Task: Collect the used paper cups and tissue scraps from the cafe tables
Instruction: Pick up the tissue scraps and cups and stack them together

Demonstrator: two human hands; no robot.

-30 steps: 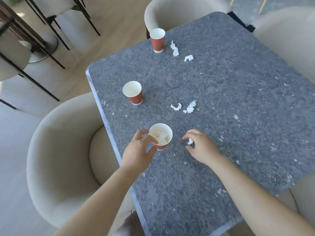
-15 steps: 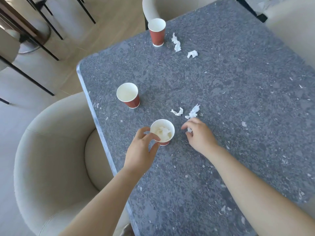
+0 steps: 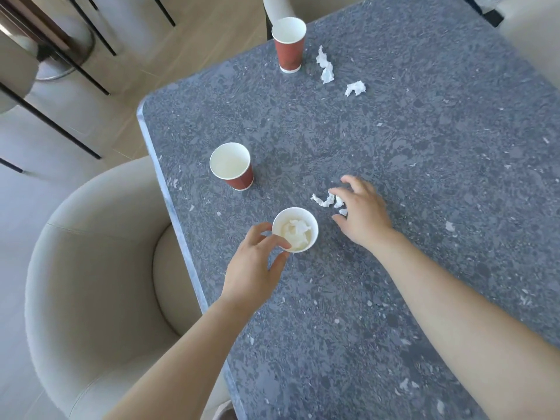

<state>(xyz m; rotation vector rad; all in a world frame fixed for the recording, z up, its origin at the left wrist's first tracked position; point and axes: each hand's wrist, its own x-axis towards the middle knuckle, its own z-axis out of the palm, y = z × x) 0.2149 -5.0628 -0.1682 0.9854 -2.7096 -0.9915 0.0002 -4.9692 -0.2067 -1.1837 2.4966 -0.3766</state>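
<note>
"Tissue scraps (image 3: 325,200) in the middle of the tabletop (image 3: 424,177), just right of the held cup (image 3: 295,229): what could go wrong there?"

"The right hand (image 3: 360,207) is arched over them, fingers (image 3: 333,194) spread, tips touching the paper but not closed round it. They are thin, torn pieces lying close together. I'd guess a quick pinch lifts one and leaves the others. It could also flick a bit across the speckled stone, where the white flecks would make it hard to spot. One small bit lies by the thumb, and I cannot tell whether it is held."

"And the held cup?"

"The left hand (image 3: 254,262) grips it at its near-left rim, thumb and fingers curled round it. It is near the tabletop's left edge, with crumpled tissue inside. It is light paper, so a hard squeeze could dent the rim. A nudge leftward could send it over the edge toward the beige chair (image 3: 100,268). Scraps let go from too high might miss its mouth."

"Anything else waiting?"

"An empty cup (image 3: 231,165) farther off to the left, a far cup (image 3: 288,43) at the far edge, and a long scrap (image 3: 325,66) and a small scrap (image 3: 355,88) to the right of it. A careless reach for those could, I think, knock the empty cup over."
</note>
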